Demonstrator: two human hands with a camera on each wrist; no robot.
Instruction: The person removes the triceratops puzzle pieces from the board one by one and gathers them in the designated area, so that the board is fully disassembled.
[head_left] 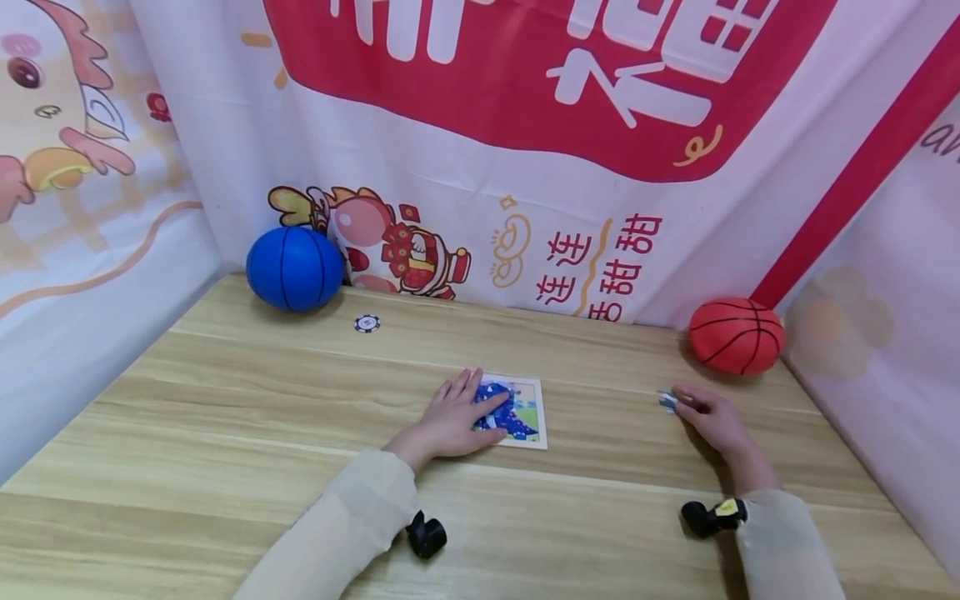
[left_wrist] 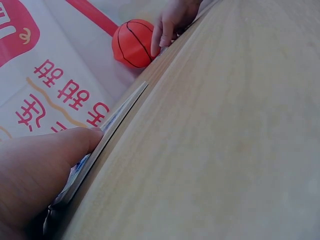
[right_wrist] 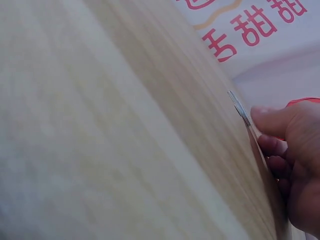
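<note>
My left hand (head_left: 453, 419) rests on a framed jigsaw puzzle (head_left: 531, 417) with a blue picture and a white border, fingers spread over its left part and hiding it. In the left wrist view, the thumb (left_wrist: 82, 140) lies along the top of the thin puzzle board (left_wrist: 120, 111). Farther right, my right hand (head_left: 708, 414) pinches a small flat puzzle piece (head_left: 667, 402), coloured blue and white, with its other fingers curled under. The right wrist view shows this piece (right_wrist: 239, 107) edge-on at the thumb tip, close over the table.
A blue ball (head_left: 295, 268) sits at the table's back left, with a round black-and-white chip (head_left: 367, 323) near it. At the back right is a red ball (head_left: 737, 336). Printed cloth (head_left: 465, 167) hangs behind the wooden table (head_left: 225, 417), and more cloth closes both sides.
</note>
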